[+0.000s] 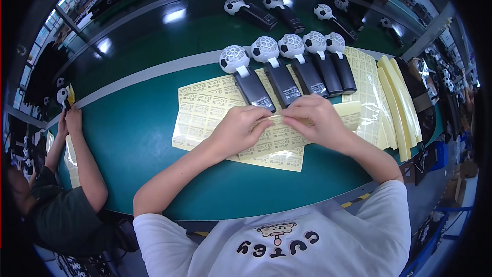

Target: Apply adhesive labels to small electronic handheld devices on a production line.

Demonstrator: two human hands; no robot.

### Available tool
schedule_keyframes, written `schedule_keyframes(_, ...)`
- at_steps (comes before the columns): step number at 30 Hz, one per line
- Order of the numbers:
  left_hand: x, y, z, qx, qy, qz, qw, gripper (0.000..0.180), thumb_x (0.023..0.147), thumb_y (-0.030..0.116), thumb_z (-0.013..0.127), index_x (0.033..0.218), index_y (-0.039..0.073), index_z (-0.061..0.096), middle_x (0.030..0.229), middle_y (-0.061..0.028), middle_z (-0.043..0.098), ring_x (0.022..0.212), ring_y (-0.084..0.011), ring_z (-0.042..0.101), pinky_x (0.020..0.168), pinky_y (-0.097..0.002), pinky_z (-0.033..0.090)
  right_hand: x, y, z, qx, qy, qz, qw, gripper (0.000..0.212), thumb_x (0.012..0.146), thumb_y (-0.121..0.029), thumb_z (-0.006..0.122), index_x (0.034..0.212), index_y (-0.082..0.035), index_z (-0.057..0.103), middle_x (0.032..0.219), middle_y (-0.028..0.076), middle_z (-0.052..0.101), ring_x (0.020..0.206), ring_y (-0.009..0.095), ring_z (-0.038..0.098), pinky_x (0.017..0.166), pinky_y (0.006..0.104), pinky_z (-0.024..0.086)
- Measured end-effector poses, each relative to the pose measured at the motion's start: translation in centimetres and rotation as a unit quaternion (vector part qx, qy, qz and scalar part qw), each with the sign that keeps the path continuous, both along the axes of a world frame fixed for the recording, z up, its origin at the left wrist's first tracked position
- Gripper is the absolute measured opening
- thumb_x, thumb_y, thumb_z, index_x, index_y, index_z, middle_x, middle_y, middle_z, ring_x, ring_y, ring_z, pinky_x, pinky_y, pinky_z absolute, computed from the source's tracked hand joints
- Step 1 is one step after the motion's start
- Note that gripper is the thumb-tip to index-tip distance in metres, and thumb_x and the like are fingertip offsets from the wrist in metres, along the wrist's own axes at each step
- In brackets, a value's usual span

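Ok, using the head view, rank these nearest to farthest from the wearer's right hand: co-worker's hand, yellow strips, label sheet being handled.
From the right hand:
1. Label sheet: at its fingertips.
2. Yellow strips: off to its right, by the table's edge.
3. Co-worker's hand: far left.

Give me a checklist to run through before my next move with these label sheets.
1. Left hand at the upper sheet's far edge: ok.
2. Right hand there too, close beside it: ok.
3. Five ball-topped gadgets lined up beyond your hands: ok.
4. Gadgets clear of the yellow sheets: not ok, some handles lie over them.
5. Single label loose between the fingertips: cannot tell, too small.
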State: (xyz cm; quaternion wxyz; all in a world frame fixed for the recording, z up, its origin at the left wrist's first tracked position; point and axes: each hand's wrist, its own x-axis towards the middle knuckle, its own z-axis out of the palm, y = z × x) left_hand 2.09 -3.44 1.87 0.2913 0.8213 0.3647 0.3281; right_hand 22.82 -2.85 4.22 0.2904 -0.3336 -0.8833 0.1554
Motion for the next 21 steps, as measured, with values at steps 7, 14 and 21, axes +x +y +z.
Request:
schedule_keyframes(7,0.1,-0.7,-0.8,-0.002,-0.016,-0.001,1.000,0.014,0.078,0.008,0.063,0.087,-0.004,0.062,0.077,-0.0173,0.063,0.069,-0.0294,0.063,0.060,-0.0327,0.049,0.2,-0.5,-3.0,0.036,0.097,0.003,0.995,0.010,0.066,-0.005,0.069,0.076,-0.006,0.067,0.078,0.004,0.063,0.071,0.022,0.060,0.064,0.0318,0.047)
schedule_keyframes(14,1.7,-1.5,-0.9,-0.026,-0.027,-0.010,0.999,0.015,0.080,0.009,0.061,0.088,-0.004,0.061,0.078,-0.0172,0.063,0.068,-0.0308,0.063,0.061,-0.0347,0.050,1.5,-1.1,-2.6,-0.011,0.101,0.010,0.995,0.010,0.070,-0.003,0.065,0.080,-0.004,0.060,0.084,0.006,0.059,0.079,0.023,0.057,0.069,0.0317,0.047)
schedule_keyframes(21,2.3,-1.3,-1.8,-0.046,0.023,-0.066,0.996,0.016,0.079,0.007,0.061,0.091,-0.004,0.061,0.082,-0.0171,0.064,0.074,-0.0292,0.063,0.066,-0.0328,0.050,9.5,4.3,1.4,-0.253,0.220,-0.143,0.931,0.005,0.081,-0.005,0.060,0.083,-0.003,0.056,0.073,0.001,0.059,0.067,0.008,0.056,0.063,0.0209,0.045)
